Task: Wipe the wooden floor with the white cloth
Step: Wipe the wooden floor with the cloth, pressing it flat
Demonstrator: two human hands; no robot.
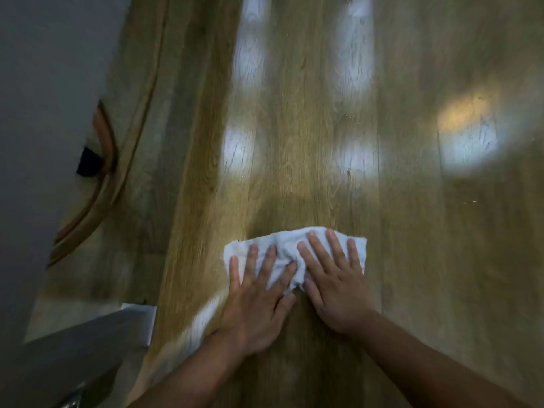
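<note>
Two hands were pressed flat on the white cloth (pixel 290 254), side by side, fingers spread and pointing away from you. Neither hand gripped anything: your left hand (pixel 259 301) lay open with its fingers over the cloth's left half and its palm on bare boards, and your right hand (pixel 335 287) lay open over the right half, thumb tucked toward the middle. The cloth sat bunched and wrinkled between and under your fingers, low in the view, on the wooden floor (pixel 309 128).

Wiping looked to be under way rather than finished. A few pale specks (pixel 351 117) showed on the boards ahead of the cloth, and a couple more to the right (pixel 471 202), so that stretch probably remained to be done. Whether the boards near your wrists were already clean could not be told.

Soft bright reflections (pixel 353 63) on the floor hid the surface beneath them. The whole view was blurred. At the left, a grey surface (pixel 44 83) and a curved wooden piece (pixel 103 178) were cut off and hard to identify, as was a small dark object (pixel 88 164) beside them.
</note>
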